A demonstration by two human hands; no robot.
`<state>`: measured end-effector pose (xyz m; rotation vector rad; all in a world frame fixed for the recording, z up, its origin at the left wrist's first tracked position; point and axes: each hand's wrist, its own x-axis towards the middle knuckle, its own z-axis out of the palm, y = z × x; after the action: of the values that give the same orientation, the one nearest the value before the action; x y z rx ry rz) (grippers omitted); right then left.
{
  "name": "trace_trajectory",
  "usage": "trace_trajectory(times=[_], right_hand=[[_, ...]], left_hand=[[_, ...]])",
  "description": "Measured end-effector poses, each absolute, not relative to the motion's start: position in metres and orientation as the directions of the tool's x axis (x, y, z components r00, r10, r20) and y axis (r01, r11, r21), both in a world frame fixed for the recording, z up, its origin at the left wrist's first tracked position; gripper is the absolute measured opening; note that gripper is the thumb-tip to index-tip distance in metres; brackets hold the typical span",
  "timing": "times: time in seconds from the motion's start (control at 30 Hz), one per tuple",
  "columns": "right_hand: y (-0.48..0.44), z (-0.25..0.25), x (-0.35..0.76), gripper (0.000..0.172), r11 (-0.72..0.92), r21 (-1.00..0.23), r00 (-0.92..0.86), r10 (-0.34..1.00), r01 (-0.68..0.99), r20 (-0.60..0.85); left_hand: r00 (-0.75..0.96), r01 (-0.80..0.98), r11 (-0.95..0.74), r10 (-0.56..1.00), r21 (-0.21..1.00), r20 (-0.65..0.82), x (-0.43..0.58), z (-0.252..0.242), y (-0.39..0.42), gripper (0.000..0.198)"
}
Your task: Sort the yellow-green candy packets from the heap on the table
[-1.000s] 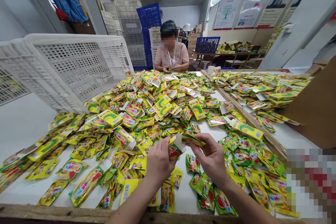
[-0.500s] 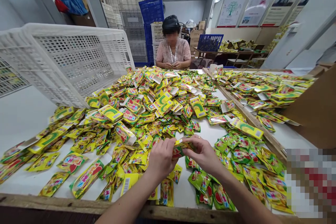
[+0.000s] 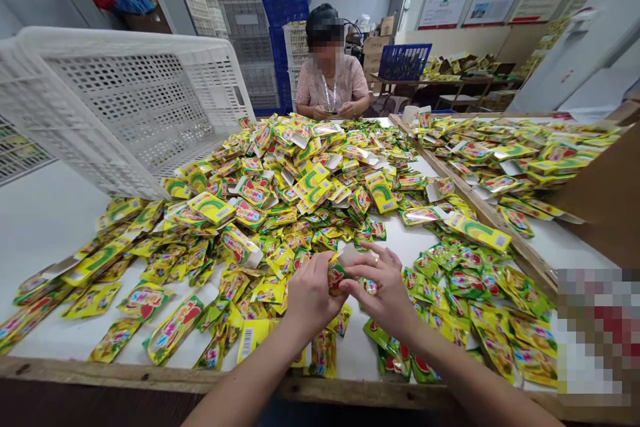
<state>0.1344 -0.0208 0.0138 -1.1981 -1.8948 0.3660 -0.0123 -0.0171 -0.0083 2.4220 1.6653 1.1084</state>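
Observation:
My left hand (image 3: pixel 314 290) is closed around a small printed carton (image 3: pixel 337 273) with a watermelon picture on its side. The carton's white end flap stands up at the top. Thumb and forefinger of my right hand (image 3: pixel 384 287) pinch the carton at that end, and its other fingers are raised behind the flap. Whether anything is inside the carton is hidden. Below and right of my right hand lie green candy sachets (image 3: pixel 387 347). A yellow carton with a barcode (image 3: pixel 249 340) lies to the left of my left forearm.
A large heap of yellow cartons (image 3: pixel 313 187) and sachets covers the middle of the white table. A white plastic crate (image 3: pixel 135 100) lies tipped on the left. A wooden divider (image 3: pixel 467 203) runs along the right. Another person (image 3: pixel 333 83) sits across the table.
My right hand has opened its fingers somewhat around the carton's end, and the white flap now shows more. The camera view has tilted slightly downward.

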Motion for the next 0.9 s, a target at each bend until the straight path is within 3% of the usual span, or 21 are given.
trace_trajectory(times=[0.1, 0.23, 0.33, 0.43, 0.5, 0.6, 0.7, 0.77, 0.83, 0.9], right_hand=[[-0.022, 0.012, 0.132, 0.01, 0.406, -0.694, -0.275, 0.914, 0.595, 0.299], [-0.016, 0.013, 0.135, 0.016, 0.207, -0.887, -0.182, 0.973, 0.413, 0.142], [-0.008, 0.015, 0.14, 0.027, 0.118, -0.973, -0.067, 0.992, 0.198, 0.106], [-0.006, 0.014, 0.14, 0.032, 0.092, -0.992, -0.106, 0.991, 0.092, 0.082], [-0.006, 0.012, 0.137, 0.033, 0.065, -0.997, -0.201, 0.978, 0.043, 0.055], [-0.005, 0.012, 0.138, 0.039, 0.112, -0.994, -0.122, 0.986, 0.012, 0.11], [-0.003, 0.017, 0.148, 0.063, 0.163, -0.983, 0.083, 0.982, 0.079, 0.169], [0.001, 0.02, 0.159, 0.067, 0.032, -0.991, -0.082, 0.996, 0.127, 0.021], [0.01, 0.026, 0.175, 0.055, -0.105, -0.964, -0.339, 0.922, 0.242, -0.186], [0.029, 0.041, 0.199, 0.044, -0.12, -0.924, -0.381, 0.886, 0.362, -0.265]], left_hand=[[0.256, 0.801, -0.469, 0.83, 0.373, 0.495, -0.014, -0.008, -0.016, 0.037], [0.256, 0.764, -0.484, 0.834, 0.426, 0.489, -0.016, 0.005, -0.016, 0.046], [0.129, 0.658, -0.399, 0.895, 0.639, 0.427, -0.02, 0.015, -0.015, 0.061], [0.098, 0.435, -0.202, 0.979, 0.877, 0.177, -0.022, 0.013, -0.013, 0.051], [0.081, 0.318, -0.117, 0.992, 0.941, 0.096, -0.02, 0.007, -0.012, 0.045], [0.021, 0.215, -0.107, 0.994, 0.971, 0.104, -0.013, 0.0, -0.013, 0.042], [0.053, 0.159, -0.103, 0.994, 0.982, 0.096, -0.008, -0.001, -0.019, 0.041], [0.167, 0.216, -0.137, 0.981, 0.967, 0.102, -0.008, 0.003, -0.022, 0.038], [0.29, 0.35, -0.227, 0.949, 0.909, 0.125, -0.011, 0.007, -0.023, 0.036], [0.32, 0.484, -0.306, 0.934, 0.82, 0.159, -0.017, 0.012, -0.02, 0.035]])
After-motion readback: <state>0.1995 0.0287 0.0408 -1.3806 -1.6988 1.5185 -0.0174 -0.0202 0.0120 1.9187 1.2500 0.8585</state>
